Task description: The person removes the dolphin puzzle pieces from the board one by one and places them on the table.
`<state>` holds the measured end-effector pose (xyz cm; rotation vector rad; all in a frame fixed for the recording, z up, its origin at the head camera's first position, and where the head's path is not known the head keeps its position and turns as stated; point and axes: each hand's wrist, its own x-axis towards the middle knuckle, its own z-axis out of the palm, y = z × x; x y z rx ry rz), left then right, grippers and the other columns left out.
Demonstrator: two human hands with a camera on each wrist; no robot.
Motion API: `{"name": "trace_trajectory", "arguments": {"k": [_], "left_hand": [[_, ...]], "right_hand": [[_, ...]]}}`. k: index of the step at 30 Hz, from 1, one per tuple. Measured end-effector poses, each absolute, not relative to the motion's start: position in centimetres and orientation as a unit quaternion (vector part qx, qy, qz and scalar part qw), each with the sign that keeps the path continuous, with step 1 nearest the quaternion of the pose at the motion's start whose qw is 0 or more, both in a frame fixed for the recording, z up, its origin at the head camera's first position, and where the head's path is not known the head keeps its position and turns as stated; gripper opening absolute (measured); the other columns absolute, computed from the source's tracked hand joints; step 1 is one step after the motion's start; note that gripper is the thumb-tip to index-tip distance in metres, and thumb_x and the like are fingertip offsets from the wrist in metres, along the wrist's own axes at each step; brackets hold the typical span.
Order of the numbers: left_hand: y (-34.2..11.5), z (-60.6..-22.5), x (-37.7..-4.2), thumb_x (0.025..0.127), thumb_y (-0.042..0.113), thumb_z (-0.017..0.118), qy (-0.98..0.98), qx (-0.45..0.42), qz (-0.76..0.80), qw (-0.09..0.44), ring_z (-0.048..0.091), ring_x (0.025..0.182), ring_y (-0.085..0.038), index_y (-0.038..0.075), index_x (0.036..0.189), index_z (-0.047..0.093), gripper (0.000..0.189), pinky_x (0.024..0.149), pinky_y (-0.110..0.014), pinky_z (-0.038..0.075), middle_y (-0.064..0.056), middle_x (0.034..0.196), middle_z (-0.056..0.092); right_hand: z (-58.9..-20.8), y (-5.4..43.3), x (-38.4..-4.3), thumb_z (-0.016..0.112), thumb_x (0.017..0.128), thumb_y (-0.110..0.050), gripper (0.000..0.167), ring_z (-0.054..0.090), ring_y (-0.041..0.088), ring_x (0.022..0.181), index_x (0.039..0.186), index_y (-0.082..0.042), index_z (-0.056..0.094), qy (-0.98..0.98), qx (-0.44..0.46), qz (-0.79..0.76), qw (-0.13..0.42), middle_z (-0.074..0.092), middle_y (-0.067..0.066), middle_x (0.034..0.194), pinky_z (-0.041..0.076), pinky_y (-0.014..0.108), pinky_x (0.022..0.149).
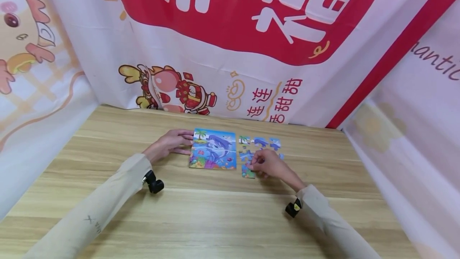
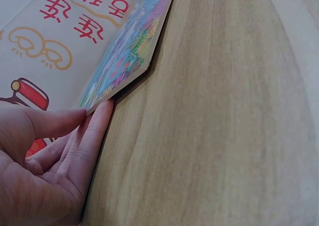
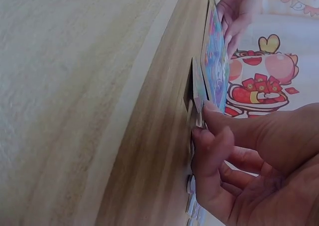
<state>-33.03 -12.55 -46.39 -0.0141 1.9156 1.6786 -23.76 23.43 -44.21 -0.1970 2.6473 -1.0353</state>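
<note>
My left hand (image 1: 175, 141) rests on the table with its fingertips against the left edge of a square dolphin picture board (image 1: 213, 149). In the left wrist view, the thumb (image 2: 60, 122) and a finger meet that edge. My right hand (image 1: 267, 162) is over the lower part of a group of small jigsaw pieces (image 1: 259, 142) to the board's right. Its thumb and forefinger pinch a thin puzzle piece (image 3: 200, 119), mostly hidden by the fingertips. Beside them lies a green and blue corner piece (image 1: 248, 172).
A wooden table (image 1: 208, 219) carries everything. Behind it hangs a red and white printed cloth (image 1: 212, 63), with white printed cloths at both sides. Small black wrist cameras (image 1: 154, 182) sit at both cuffs.
</note>
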Motion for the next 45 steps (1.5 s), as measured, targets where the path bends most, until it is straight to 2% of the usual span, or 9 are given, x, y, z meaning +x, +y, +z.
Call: {"name": "trace_trajectory", "arguments": {"k": [4,10,18,23,34,41,45], "left_hand": [[-12.6,-46.2,-32.9,0.106,0.006,0.057,0.723,-0.009,0.626,0.291,0.061,0.129,-0.034,0.007,0.163,0.034,0.061,0.093,-0.034,0.065,-0.021,0.160,0.042],[-12.5,-46.3,-33.0,0.106,0.005,0.057,0.721,-0.007,0.629,0.291,0.058,0.134,-0.037,0.007,0.163,0.034,0.062,0.093,-0.034,0.065,-0.021,0.161,0.041],[-12.5,-46.1,-32.9,0.107,0.004,0.055,0.719,-0.010,0.629,0.294,0.056,0.136,-0.037,0.007,0.163,0.034,0.060,0.093,-0.034,0.065,-0.021,0.161,0.041],[-12.5,-46.2,-32.9,0.107,0.005,0.055,0.719,-0.011,0.629,0.295,0.057,0.135,-0.036,0.007,0.163,0.034,0.060,0.093,-0.034,0.065,-0.021,0.160,0.041],[-12.5,-46.4,-33.1,0.106,0.003,0.056,0.715,-0.008,0.635,0.293,0.057,0.135,-0.037,0.006,0.163,0.034,0.062,0.093,-0.034,0.066,-0.021,0.160,0.041],[-12.6,-46.4,-33.1,0.106,0.004,0.056,0.715,-0.012,0.634,0.294,0.058,0.135,-0.037,0.007,0.163,0.035,0.060,0.092,-0.034,0.066,-0.020,0.160,0.042],[-12.5,-46.3,-33.0,0.106,0.004,0.056,0.719,-0.010,0.631,0.291,0.061,0.129,-0.034,0.007,0.162,0.036,0.060,0.092,-0.035,0.066,-0.021,0.159,0.043]], "right_hand": [[-44.1,23.1,-23.8,0.078,0.095,-0.011,0.011,0.058,0.016,0.064,0.089,-0.008,0.069,0.930,-0.058,-0.337,0.136,0.068,0.004,0.088,0.054,0.023,0.051],[-44.1,22.8,-23.8,0.081,0.093,-0.015,0.015,0.056,0.017,0.074,0.087,-0.010,0.068,0.942,-0.049,-0.307,0.124,0.065,0.003,0.085,0.050,0.025,0.061],[-44.3,23.0,-23.8,0.080,0.094,-0.017,0.015,0.054,0.017,0.074,0.088,-0.011,0.067,0.943,-0.053,-0.305,0.124,0.064,0.002,0.084,0.046,0.025,0.062],[-44.1,22.9,-23.9,0.076,0.096,-0.011,0.012,0.055,0.016,0.074,0.087,-0.010,0.067,0.939,-0.064,-0.315,0.123,0.064,0.003,0.084,0.048,0.024,0.061],[-43.3,21.9,-24.4,0.070,0.102,-0.015,0.014,0.058,0.018,0.073,0.089,-0.011,0.066,0.930,-0.089,-0.337,0.119,0.065,0.003,0.087,0.050,0.026,0.057],[-43.0,20.1,-25.0,0.071,0.099,-0.007,0.004,0.065,0.023,0.073,0.099,-0.004,0.067,0.912,-0.123,-0.372,0.123,0.066,0.007,0.087,0.065,0.035,0.062],[-42.9,18.8,-25.4,0.071,0.099,-0.007,0.006,0.068,0.027,0.073,0.100,-0.003,0.067,0.906,-0.144,-0.379,0.122,0.067,0.008,0.088,0.065,0.035,0.062]]}}
